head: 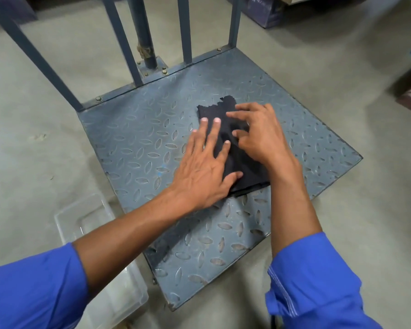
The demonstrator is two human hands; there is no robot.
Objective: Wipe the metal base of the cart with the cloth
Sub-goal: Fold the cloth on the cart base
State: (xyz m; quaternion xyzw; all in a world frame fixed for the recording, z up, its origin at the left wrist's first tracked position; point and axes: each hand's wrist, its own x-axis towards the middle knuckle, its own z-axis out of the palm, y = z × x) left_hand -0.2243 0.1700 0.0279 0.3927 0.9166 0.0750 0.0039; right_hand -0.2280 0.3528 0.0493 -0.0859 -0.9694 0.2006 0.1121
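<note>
The cart's metal base (138, 141) is a blue-grey checker plate lying flat on the floor, its frame bars rising at the far edge. A dark folded cloth (243, 169) lies on the middle of the plate. My left hand (204, 172) rests flat on the cloth's left side, fingers spread and thumb on its near edge. My right hand (256, 134) presses on the cloth's right side with its fingers bent over the fabric. Both hands hide much of the cloth.
A clear plastic tub (100, 233) sits on the concrete floor by the plate's near-left edge. The cart's upright bars (185, 29) and a round post (145, 32) stand at the back. Boxes (268, 10) lie at the far right.
</note>
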